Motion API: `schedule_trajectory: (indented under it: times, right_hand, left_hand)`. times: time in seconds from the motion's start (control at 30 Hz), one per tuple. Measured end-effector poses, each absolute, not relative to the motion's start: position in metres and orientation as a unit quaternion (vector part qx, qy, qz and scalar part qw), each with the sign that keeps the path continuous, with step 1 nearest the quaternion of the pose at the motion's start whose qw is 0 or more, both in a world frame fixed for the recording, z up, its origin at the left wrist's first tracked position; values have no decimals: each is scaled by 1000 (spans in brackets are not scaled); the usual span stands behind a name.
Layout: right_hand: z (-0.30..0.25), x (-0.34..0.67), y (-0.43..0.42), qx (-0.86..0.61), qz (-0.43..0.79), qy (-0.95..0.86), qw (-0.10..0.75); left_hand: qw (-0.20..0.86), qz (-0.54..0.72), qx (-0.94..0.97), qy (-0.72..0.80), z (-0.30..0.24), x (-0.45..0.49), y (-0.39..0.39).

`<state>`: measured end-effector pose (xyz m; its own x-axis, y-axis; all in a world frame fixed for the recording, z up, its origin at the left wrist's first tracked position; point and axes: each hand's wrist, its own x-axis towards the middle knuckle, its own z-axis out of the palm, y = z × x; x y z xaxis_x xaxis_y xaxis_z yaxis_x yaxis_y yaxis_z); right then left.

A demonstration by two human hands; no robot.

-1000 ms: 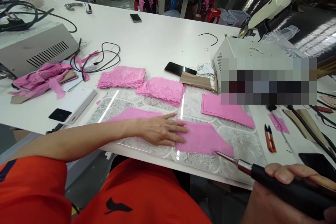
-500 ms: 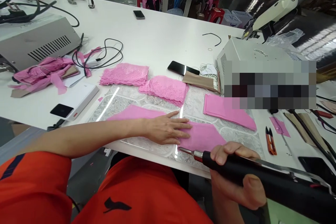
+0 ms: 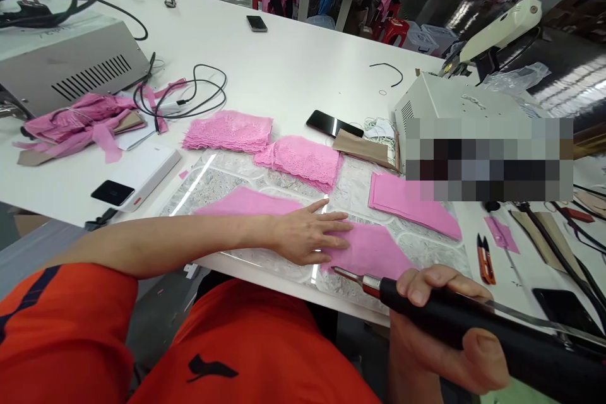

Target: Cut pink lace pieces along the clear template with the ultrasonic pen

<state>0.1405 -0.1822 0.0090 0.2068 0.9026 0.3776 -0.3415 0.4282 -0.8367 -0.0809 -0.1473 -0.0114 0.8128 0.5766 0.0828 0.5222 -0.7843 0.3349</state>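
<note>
My left hand (image 3: 307,233) lies flat with spread fingers on a pink cloth piece (image 3: 369,246) with a pointed right end. A second pink cloth piece (image 3: 250,201) lies partly under my left forearm. My right hand (image 3: 445,322) is wrapped round a thick black-handled tool with a slim metal tip (image 3: 348,274). That tip is at the lower edge of the cloth, just right of my left fingers. Whether it touches the cloth, I cannot tell. Under the cloth is a clear, patterned mat (image 3: 284,271).
Two stacks of pink lace (image 3: 227,131) and a pile of flat pink pieces (image 3: 411,205) lie beyond my hands. Grey boxes (image 3: 89,69) stand at both sides. Orange snips (image 3: 485,259), phones (image 3: 334,124) and a black cable (image 3: 203,91) lie about. People sit further back.
The tool in my right hand has shifted right, its tip moving along the lower edge of the cloth. My left hand has slid slightly right, still flat. The view has shifted a little.
</note>
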Motion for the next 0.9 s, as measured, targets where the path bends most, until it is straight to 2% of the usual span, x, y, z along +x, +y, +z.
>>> schedule_trajectory:
  times: [0.9]
  right_hand:
    - [6, 128, -187, -262, 478, -476, 690]
  left_hand:
    - [127, 112, 936, 308, -18, -76, -149]
